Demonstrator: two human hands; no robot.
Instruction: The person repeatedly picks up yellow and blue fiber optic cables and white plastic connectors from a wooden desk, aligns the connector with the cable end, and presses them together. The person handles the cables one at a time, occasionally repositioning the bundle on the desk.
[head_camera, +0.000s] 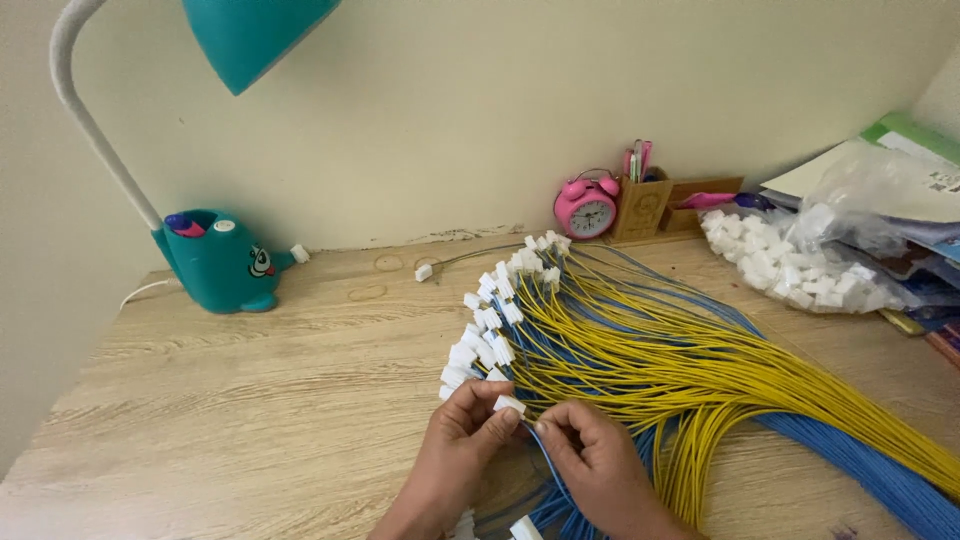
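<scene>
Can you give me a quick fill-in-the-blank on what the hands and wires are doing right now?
1. The left hand pinches a small ____ connector.
2. The right hand pinches wire ends from the fanned yellow and ____ wires.
3. The pink alarm clock stands beside a ____ pen holder.

Missing words: white; blue; wooden

Your one view comes from the head camera, looking steeply down and forward across the counter toward the wall. It sits close: your hands fill the lower centre, the lamp upper left.
</scene>
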